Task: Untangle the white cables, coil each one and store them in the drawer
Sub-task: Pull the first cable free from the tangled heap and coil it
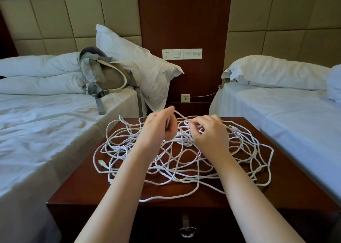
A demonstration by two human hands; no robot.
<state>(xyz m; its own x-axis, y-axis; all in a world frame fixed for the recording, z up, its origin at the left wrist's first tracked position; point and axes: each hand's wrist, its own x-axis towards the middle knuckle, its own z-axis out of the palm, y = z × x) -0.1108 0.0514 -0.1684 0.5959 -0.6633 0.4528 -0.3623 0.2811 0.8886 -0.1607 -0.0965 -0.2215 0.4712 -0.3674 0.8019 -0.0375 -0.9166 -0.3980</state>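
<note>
I see two bare forearms reaching in from the bottom edge of the frame and converging toward the centre, above a dark wooden bedside worktop (83,183).

The white cables (181,141) lie in one loose, sprawling tangle that covers most of the worktop, with loops nearly reaching its left and right edges. One connector end (102,163) rests at the left of the heap and another (233,127) at the upper right.

The left hand (158,126) is raised just above the tangle at centre frame, its wrist bent up and its fingers curled in. It pinches a strand between thumb and forefinger at its top. That strand runs in a short, straight line down and to the right to the right hand (210,132).

The right hand sits slightly lower, with its back toward me and its fingers arched. Its fingertips pinch the cable where several strands cross. The hands are near each other but do not touch.

At bottom centre, the drawer (156,222) front carries a metal ring handle (187,230) and looks closed.

A white bed (46,122) fills the left of the frame. On it, a grey backpack (108,76) leans against a pillow (132,58). A second bed (295,117) fills the right. Wall sockets (181,54) sit on a wood panel at upper centre.
</note>
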